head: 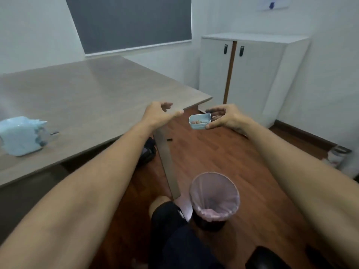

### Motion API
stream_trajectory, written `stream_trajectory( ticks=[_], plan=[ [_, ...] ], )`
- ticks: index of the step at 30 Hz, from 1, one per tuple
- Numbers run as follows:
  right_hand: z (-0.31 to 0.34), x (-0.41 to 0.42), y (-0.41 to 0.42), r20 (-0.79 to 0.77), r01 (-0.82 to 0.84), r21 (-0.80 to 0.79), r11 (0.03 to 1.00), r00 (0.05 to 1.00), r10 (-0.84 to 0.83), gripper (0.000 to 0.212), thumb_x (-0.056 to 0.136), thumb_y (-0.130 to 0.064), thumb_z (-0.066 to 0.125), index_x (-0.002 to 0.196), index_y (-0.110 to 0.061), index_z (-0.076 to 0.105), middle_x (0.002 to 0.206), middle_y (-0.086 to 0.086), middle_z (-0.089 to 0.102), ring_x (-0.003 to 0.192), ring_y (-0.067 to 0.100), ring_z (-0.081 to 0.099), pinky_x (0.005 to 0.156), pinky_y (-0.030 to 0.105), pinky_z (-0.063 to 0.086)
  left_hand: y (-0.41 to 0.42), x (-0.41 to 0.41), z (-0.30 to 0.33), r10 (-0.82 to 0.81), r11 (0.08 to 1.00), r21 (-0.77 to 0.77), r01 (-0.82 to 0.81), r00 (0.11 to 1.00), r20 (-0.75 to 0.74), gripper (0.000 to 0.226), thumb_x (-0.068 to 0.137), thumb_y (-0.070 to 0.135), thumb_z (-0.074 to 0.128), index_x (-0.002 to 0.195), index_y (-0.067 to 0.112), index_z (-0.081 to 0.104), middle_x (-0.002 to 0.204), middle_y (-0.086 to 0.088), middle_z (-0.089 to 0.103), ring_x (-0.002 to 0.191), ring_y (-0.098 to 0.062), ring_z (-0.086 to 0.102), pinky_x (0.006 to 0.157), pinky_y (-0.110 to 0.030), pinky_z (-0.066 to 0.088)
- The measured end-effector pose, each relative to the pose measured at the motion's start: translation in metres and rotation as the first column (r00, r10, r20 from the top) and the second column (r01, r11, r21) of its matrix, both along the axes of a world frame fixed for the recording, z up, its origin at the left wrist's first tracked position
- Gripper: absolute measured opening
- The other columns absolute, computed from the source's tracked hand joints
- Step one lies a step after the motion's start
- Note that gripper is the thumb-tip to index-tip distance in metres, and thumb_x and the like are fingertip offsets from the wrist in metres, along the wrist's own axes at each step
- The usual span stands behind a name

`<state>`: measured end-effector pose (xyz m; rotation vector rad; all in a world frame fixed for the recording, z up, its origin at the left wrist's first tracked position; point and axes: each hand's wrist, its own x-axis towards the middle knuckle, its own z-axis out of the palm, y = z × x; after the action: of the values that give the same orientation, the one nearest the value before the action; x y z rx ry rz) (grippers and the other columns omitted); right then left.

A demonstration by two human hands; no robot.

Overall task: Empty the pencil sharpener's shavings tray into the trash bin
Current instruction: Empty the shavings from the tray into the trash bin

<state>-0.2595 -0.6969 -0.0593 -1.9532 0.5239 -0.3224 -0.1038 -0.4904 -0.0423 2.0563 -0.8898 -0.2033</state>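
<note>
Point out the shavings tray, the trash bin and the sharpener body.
shavings tray (199, 123), head view, on its front wall.
trash bin (231, 188), head view, on its liner's right rim.
sharpener body (18, 136), head view, on its side.

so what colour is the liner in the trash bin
Pale pink liner in a dark bin, seen in the head view.

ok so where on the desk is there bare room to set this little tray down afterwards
Most of the table is bare: the whole stretch from the light blue sharpener at its left edge across to the corner near the left hand. The right hand holds the shavings tray just past that corner. The only crowded spot is around the sharpener.
</note>
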Motion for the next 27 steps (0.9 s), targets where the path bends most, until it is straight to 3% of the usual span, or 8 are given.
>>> stream_trajectory(
  ticks=[4,8,14,18,21,25,27],
  plan=[
    [-0.043,-0.037,-0.035,-0.077,0.107,0.040,0.994,0.992,-0.103,0.071,0.060,0.006,0.087,0.126,-0.003,0.062,0.108,0.011,0.069,0.082,0.007,0.067,0.063,0.011,0.056,-0.045,-0.030,-0.054,-0.067,0.997,0.031,0.070,0.993,-0.098,0.067,0.064,0.055,0.079,0.117,0.016,0.067,0.115,0.001,0.070,0.104,-0.009,0.063,0.098,-0.030,0.048],
    [-0.105,-0.062,-0.061,-0.164,0.196,0.083,0.977,0.970,-0.180,0.074,0.056,0.005,0.089,0.124,-0.005,0.063,0.111,0.012,0.071,0.088,0.014,0.069,0.077,0.024,0.058,-0.078,-0.050,-0.131,-0.060,0.990,0.110,0.086,0.974,-0.218,0.072,0.061,0.061,0.076,0.117,0.018,0.066,0.116,0.000,0.068,0.109,-0.013,0.060,0.100,-0.034,0.047],
    [-0.213,-0.071,-0.075,-0.304,0.257,0.159,0.953,0.932,-0.200,0.075,0.055,0.009,0.088,0.125,0.000,0.063,0.108,0.013,0.072,0.086,0.015,0.068,0.076,0.025,0.058,-0.107,-0.064,-0.256,0.034,0.957,0.278,0.083,0.920,-0.391,0.070,0.074,0.044,0.076,0.130,0.007,0.056,0.130,-0.010,0.061,0.117,-0.023,0.057,0.097,-0.030,0.044],
    [-0.276,-0.066,-0.075,-0.380,0.313,0.216,0.925,0.899,-0.216,0.072,0.056,0.014,0.086,0.123,0.004,0.062,0.117,0.030,0.067,0.097,0.029,0.065,0.092,0.043,0.056,-0.114,-0.065,-0.323,0.117,0.930,0.364,0.050,0.900,-0.421,0.067,0.078,0.039,0.074,0.132,0.004,0.054,0.134,-0.013,0.059,0.121,-0.029,0.055,0.096,-0.030,0.041],
    [-0.317,-0.059,-0.075,-0.434,0.336,0.234,0.912,0.876,-0.212,0.073,0.058,0.018,0.083,0.126,0.009,0.059,0.121,0.035,0.063,0.112,0.048,0.061,0.097,0.057,0.050,-0.117,-0.062,-0.366,0.173,0.904,0.427,0.029,0.889,-0.425,0.061,0.083,0.035,0.068,0.134,0.008,0.050,0.137,-0.016,0.054,0.122,-0.033,0.053,0.100,-0.035,0.043],
    [-0.360,-0.054,-0.071,-0.498,0.323,0.205,0.924,0.847,-0.186,0.074,0.060,0.016,0.082,0.129,0.008,0.057,0.123,0.028,0.065,0.113,0.043,0.062,0.098,0.046,0.052,-0.120,-0.063,-0.402,0.270,0.858,0.512,-0.033,0.878,-0.396,0.051,0.089,0.020,0.060,0.138,0.011,0.048,0.138,-0.017,0.052,0.122,-0.035,0.053,0.100,-0.037,0.043],
    [-0.378,-0.052,-0.068,-0.527,0.315,0.172,0.934,0.830,-0.183,0.074,0.060,0.016,0.082,0.129,0.008,0.057,0.122,0.028,0.065,0.099,0.030,0.063,0.083,0.030,0.055,-0.121,-0.064,-0.411,0.335,0.851,0.513,-0.110,0.866,-0.370,0.043,0.089,0.009,0.056,0.131,0.009,0.054,0.132,-0.018,0.056,0.116,-0.035,0.057,0.092,-0.034,0.046]
  ],
)
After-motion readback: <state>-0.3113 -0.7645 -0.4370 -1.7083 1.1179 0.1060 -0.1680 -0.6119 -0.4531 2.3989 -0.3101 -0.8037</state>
